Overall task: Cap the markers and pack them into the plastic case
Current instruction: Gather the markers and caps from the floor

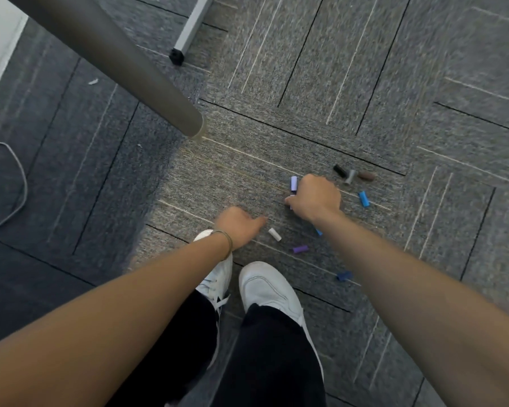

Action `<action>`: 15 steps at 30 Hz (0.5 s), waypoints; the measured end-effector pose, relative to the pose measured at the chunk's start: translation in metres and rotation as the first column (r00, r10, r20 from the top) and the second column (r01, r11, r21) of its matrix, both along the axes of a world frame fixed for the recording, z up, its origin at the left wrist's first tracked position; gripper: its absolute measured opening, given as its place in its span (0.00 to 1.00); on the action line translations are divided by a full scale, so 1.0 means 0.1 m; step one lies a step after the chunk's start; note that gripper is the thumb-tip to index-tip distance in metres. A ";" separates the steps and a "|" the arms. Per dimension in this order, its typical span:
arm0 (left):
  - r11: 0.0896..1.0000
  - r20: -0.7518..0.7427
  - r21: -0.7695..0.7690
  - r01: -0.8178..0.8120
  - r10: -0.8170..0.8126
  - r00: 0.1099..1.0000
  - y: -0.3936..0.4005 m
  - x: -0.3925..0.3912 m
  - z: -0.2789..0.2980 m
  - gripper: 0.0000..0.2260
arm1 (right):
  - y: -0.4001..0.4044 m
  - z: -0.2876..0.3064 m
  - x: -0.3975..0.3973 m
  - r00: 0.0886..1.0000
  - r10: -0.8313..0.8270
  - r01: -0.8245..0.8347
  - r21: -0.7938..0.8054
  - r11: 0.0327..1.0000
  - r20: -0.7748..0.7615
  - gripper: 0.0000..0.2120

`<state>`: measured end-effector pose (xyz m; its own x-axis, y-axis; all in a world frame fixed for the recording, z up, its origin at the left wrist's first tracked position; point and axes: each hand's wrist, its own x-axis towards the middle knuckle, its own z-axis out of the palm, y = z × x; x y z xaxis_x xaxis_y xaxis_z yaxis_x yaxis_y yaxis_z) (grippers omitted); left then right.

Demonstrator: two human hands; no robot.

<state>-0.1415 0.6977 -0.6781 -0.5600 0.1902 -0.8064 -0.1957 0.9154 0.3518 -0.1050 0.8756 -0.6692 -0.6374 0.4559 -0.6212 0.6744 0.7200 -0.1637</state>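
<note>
Lilac cap (pixel 294 183) — long axis fore-aft

Grey carpet-tile floor (pixel 365 69) beneath me, ruled with pale and dark seams. Scattered on it are my marker caps: lilac cap (pixel 294 183) beside my right hand; black cap (pixel 339 170), grey cap (pixel 350 176) and brown cap (pixel 367 175) clustered close together; light-blue cap (pixel 364 198) near them; white cap (pixel 274 234); purple cap (pixel 300 249); dark-blue cap (pixel 344 276). My two white shoes (pixel 266 286) stand on the carpet. A grey cable (pixel 18 177) loops at far left; a round table leg (pixel 197 129) meets the floor.
</note>
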 end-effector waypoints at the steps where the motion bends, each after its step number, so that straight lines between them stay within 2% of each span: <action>1: 0.999 -0.008 -0.028 0.046 -0.047 0.999 0.01 0.03 -0.01 0.25 | 0.01 0.01 0.02 1.000 -0.025 0.024 -0.045 0.999 -0.018 0.15; 4: 0.990 -0.041 -0.100 0.098 -0.103 0.994 0.08 0.12 -0.02 0.28 | 0.07 0.03 0.06 0.976 -0.206 0.174 -0.309 0.935 -0.072 0.14; 7: 0.985 -0.048 -0.144 0.095 -0.102 0.994 0.22 0.20 -0.04 0.29 | 0.17 0.11 0.09 0.898 -0.440 0.353 -0.604 0.715 0.003 0.13; 9: 0.982 -0.044 -0.155 0.105 -0.113 0.993 0.30 0.24 -0.09 0.30 | 0.23 0.18 0.10 0.872 -0.489 0.379 -0.661 0.648 0.021 0.14; 12: 0.978 -0.049 -0.175 0.117 -0.127 0.991 0.36 0.27 -0.12 0.25 | 0.26 0.15 0.11 0.872 -0.490 0.384 -0.639 0.666 0.013 0.17; 15: 0.982 -0.043 -0.133 0.132 -0.139 0.989 0.30 0.29 -0.15 0.21 | 0.28 0.02 0.09 0.924 -0.380 0.306 -0.505 0.807 -0.049 0.21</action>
<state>-0.1129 0.7275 -0.6926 -0.5779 0.1625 -0.7998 -0.0517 0.9707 0.2346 -0.0965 0.9035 -0.6674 -0.5934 0.3300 -0.7341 0.8048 0.2507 -0.5379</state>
